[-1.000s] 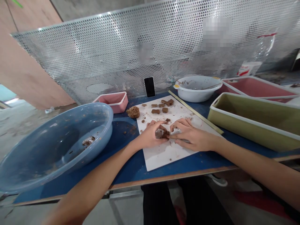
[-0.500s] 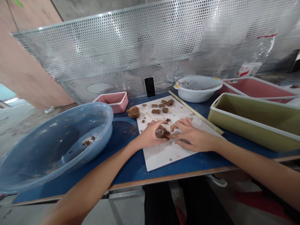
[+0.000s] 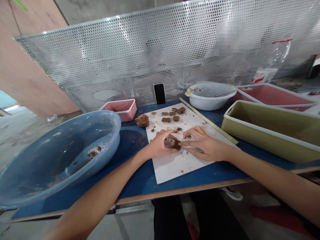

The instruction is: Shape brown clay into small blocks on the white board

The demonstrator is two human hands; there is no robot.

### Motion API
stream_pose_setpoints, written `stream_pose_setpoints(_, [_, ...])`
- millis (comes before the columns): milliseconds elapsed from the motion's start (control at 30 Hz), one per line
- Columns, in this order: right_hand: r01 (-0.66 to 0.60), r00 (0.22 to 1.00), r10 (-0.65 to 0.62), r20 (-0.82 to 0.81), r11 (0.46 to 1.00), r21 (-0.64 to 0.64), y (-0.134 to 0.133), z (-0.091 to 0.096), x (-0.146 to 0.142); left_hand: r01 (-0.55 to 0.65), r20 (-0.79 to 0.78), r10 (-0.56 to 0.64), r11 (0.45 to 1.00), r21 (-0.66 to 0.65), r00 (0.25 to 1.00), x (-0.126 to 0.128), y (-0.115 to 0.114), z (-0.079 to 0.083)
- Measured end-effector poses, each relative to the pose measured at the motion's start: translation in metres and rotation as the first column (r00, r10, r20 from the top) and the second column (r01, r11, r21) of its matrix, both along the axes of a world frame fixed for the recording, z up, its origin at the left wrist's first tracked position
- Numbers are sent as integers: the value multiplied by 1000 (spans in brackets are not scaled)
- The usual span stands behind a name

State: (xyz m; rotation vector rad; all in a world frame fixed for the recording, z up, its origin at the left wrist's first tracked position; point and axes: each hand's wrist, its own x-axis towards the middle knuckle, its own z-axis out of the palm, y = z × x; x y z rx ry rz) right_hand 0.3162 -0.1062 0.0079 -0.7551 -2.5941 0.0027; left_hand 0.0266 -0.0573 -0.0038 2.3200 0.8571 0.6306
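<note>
On a white board (image 3: 170,166), my left hand (image 3: 160,145) curls round a lump of brown clay (image 3: 177,144), thumb and fingers on either side of it. The index finger of my right hand (image 3: 206,145) presses on the clay's right side. A small grey tool (image 3: 198,150) is tucked between the right hand's fingers; only part of it shows, so its kind is unclear. Behind the hands lie several small shaped clay pieces (image 3: 166,120) and crumbs. A rough clay ball (image 3: 142,120) rests at the board's left edge.
To the left stands a big blue basin (image 3: 110,123), with a small pink tray (image 3: 128,115) behind it. A phone (image 3: 159,94) leans on the perforated metal screen (image 3: 100,60). At right are a yellowish strip (image 3: 210,121), a white basin (image 3: 208,103), a green planter (image 3: 262,133) and a bottle (image 3: 266,73).
My right fingers have shifted slightly against the clay, and the clay between my hands has turned a little. The other things stay where they were.
</note>
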Motion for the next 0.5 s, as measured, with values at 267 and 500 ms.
stream_pose_setpoints(267, [-47, 997, 50, -58, 998, 45, -1, 6, 2, 0, 4, 0, 1000, 24, 1000, 5, -3, 5])
stream_pose_setpoints(500, [-47, 994, 53, -91, 996, 70, -1, 5, 3, -24, 4, 24, 1000, 15, 1000, 4, -4, 5])
